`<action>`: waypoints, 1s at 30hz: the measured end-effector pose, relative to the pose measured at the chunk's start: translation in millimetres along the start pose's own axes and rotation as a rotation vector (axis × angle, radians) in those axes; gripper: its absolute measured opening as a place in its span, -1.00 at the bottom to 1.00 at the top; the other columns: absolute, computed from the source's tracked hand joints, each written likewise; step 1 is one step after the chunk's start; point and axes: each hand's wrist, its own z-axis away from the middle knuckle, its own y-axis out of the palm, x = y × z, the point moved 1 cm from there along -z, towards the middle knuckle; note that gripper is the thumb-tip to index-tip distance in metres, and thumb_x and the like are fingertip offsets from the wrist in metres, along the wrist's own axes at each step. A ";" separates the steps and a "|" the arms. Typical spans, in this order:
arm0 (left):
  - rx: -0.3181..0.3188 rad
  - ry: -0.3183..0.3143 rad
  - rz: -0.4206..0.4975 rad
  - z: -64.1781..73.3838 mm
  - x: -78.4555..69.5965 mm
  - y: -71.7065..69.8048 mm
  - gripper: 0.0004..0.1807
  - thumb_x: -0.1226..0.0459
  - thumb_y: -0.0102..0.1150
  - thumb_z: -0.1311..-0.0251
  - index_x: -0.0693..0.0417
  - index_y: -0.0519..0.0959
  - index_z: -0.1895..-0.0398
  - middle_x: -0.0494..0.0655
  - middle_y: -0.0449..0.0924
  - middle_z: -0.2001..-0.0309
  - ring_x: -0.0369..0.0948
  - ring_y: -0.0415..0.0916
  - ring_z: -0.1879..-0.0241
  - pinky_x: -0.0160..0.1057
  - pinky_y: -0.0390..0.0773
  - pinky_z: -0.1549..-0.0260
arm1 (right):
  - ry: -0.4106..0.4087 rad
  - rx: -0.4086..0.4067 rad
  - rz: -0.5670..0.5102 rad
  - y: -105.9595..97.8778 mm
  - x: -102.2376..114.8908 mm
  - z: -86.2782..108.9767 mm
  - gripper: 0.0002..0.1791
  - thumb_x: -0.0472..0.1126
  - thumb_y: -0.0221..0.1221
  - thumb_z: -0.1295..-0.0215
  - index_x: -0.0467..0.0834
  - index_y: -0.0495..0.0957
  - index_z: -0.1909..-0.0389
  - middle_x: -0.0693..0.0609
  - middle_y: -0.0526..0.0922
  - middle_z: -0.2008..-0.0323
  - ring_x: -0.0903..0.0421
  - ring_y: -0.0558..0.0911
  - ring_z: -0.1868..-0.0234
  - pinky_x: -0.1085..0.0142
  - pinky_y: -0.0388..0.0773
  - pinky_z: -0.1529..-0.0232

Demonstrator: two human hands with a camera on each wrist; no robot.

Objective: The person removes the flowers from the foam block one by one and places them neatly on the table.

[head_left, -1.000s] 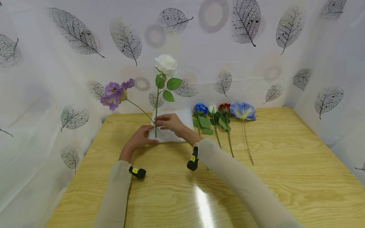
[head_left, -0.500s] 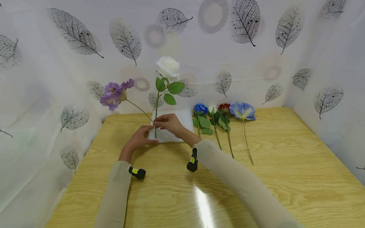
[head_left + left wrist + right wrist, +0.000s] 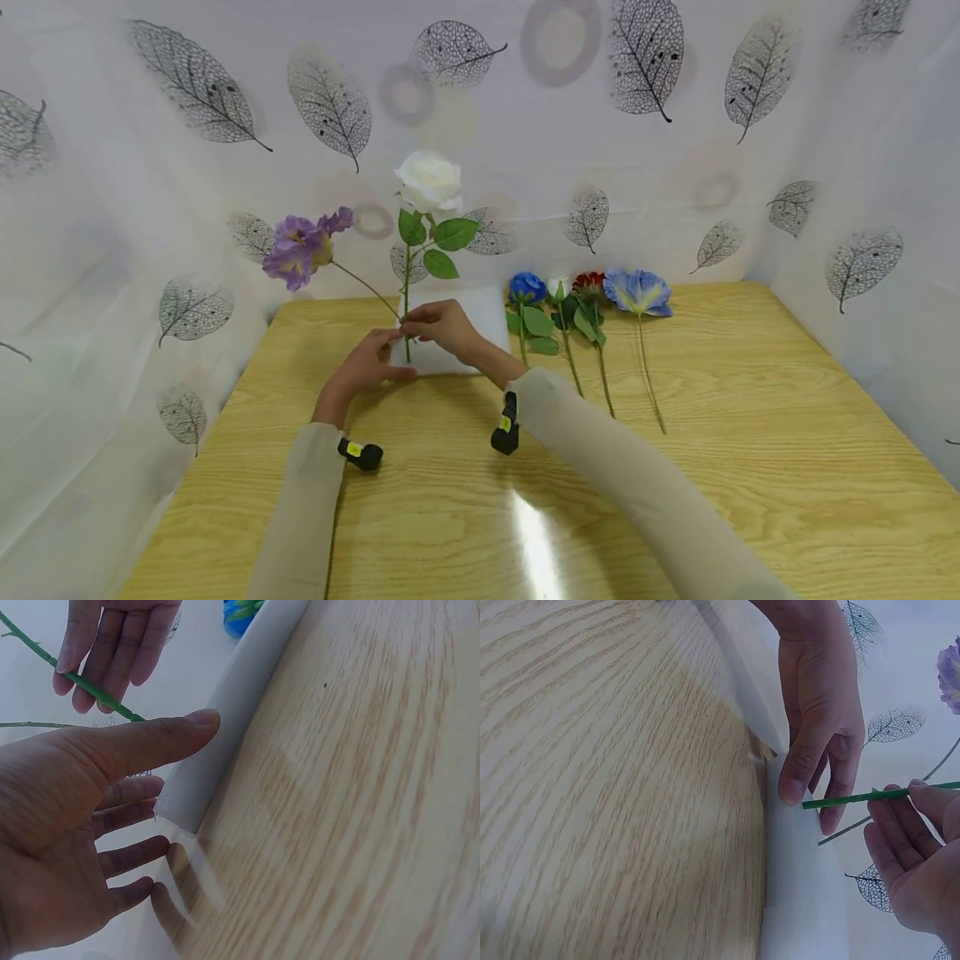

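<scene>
A white rose [image 3: 429, 181] stands upright over a white pad [image 3: 487, 312]. My right hand [image 3: 444, 327] pinches its green stem [image 3: 855, 798] low down, between thumb and fingers. The cut end of that stem points at the pad near my left thumb. Around the pad's left end lies my left hand [image 3: 367, 364], thumb straight along the front side and fingers extended, touching it. A purple flower [image 3: 300, 247] leans to the left. Its thin stem runs down behind the hands to the pad, and whether it sits in the pad is hard to see.
To the right of the pad, a blue rose [image 3: 528, 288], a white bud [image 3: 558, 289], a red flower [image 3: 590, 285] and a light-blue flower [image 3: 638, 292] lie in a row on the wooden table [image 3: 735, 400]. A leaf-patterned curtain [image 3: 517, 150] surrounds the table's back and sides.
The white rose's head first swung slightly right, then back left, and now sits a little lower. My right fingers shifted slightly left. My left hand and the purple flower stay practically still.
</scene>
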 end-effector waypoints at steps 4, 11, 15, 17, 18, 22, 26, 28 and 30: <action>0.007 -0.002 0.007 0.8 -1.6 -0.3 -0.04 0.11 0.48 -0.18 0.17 0.19 -0.57 0.26 0.11 -0.53 0.25 0.04 -0.54 0.29 0.12 -0.49 | 0.006 -0.006 -0.001 0.1 1.2 0.5 -0.74 -0.33 0.23 -0.42 -0.37 0.67 -0.04 -0.30 0.74 0.00 -0.06 0.75 0.00 0.01 0.68 -0.13; 0.007 0.000 -0.006 1.0 -2.5 -0.4 -0.04 0.11 0.47 -0.19 0.20 0.19 -0.57 0.28 0.11 -0.53 0.26 0.04 -0.53 0.29 0.12 -0.49 | 0.002 -0.019 -0.007 -0.1 0.5 0.2 -0.73 -0.34 0.25 -0.40 -0.36 0.68 -0.04 -0.29 0.74 0.00 -0.03 0.76 0.02 -0.01 0.67 -0.14; 0.003 0.007 -0.012 0.4 -1.6 0.1 -0.05 0.11 0.48 -0.18 0.19 0.21 -0.56 0.27 0.13 -0.52 0.25 0.06 -0.52 0.29 0.13 -0.49 | -0.012 -0.024 0.011 0.3 -0.2 0.5 -0.73 -0.33 0.26 -0.40 -0.35 0.68 -0.05 -0.28 0.75 0.01 -0.04 0.76 0.03 -0.06 0.65 -0.15; 0.001 0.008 -0.010 0.2 -1.8 -0.1 -0.06 0.12 0.48 -0.18 0.19 0.22 -0.55 0.27 0.14 -0.52 0.25 0.07 -0.52 0.28 0.13 -0.49 | -0.017 -0.025 0.021 0.4 0.4 0.5 -0.72 -0.32 0.26 -0.40 -0.34 0.68 -0.06 -0.28 0.75 0.01 -0.04 0.76 0.03 -0.07 0.65 -0.15; 0.000 0.008 -0.007 0.0 -1.7 -0.1 -0.06 0.12 0.48 -0.18 0.19 0.23 -0.55 0.27 0.14 -0.52 0.25 0.07 -0.52 0.28 0.13 -0.49 | -0.019 -0.026 0.028 0.5 0.7 0.4 -0.72 -0.32 0.26 -0.40 -0.34 0.69 -0.06 -0.28 0.75 0.02 -0.05 0.76 0.03 -0.08 0.65 -0.15; 0.000 0.005 -0.009 -0.6 -0.7 -0.2 -0.06 0.11 0.48 -0.18 0.20 0.23 -0.55 0.28 0.14 -0.52 0.25 0.08 -0.51 0.28 0.14 -0.48 | -0.028 -0.024 0.046 0.5 2.6 1.2 -0.73 -0.33 0.25 -0.41 -0.34 0.69 -0.06 -0.27 0.75 0.01 -0.07 0.76 0.02 -0.07 0.66 -0.13; 0.002 0.003 -0.015 -1.2 0.9 -0.1 -0.04 0.08 0.48 -0.18 0.21 0.21 -0.55 0.27 0.13 -0.52 0.25 0.07 -0.52 0.27 0.14 -0.49 | -0.030 -0.028 0.064 0.3 3.7 1.4 -0.73 -0.33 0.26 -0.40 -0.34 0.69 -0.05 -0.26 0.75 0.00 -0.06 0.77 0.04 -0.01 0.69 -0.10; 0.004 0.003 -0.013 -1.3 1.5 -0.1 -0.04 0.08 0.48 -0.18 0.21 0.20 -0.56 0.27 0.12 -0.52 0.25 0.06 -0.52 0.27 0.13 -0.49 | -0.032 -0.027 0.071 0.1 4.1 1.3 -0.73 -0.33 0.26 -0.39 -0.34 0.70 -0.04 -0.25 0.75 0.00 -0.06 0.77 0.06 0.01 0.69 -0.10; 0.008 0.003 -0.010 -1.4 2.3 0.2 -0.04 0.08 0.47 -0.19 0.22 0.19 -0.56 0.28 0.11 -0.53 0.25 0.05 -0.53 0.27 0.12 -0.50 | -0.034 -0.024 0.073 -0.1 4.4 1.2 -0.73 -0.33 0.26 -0.40 -0.34 0.70 -0.04 -0.24 0.75 -0.01 -0.06 0.77 0.06 0.02 0.70 -0.09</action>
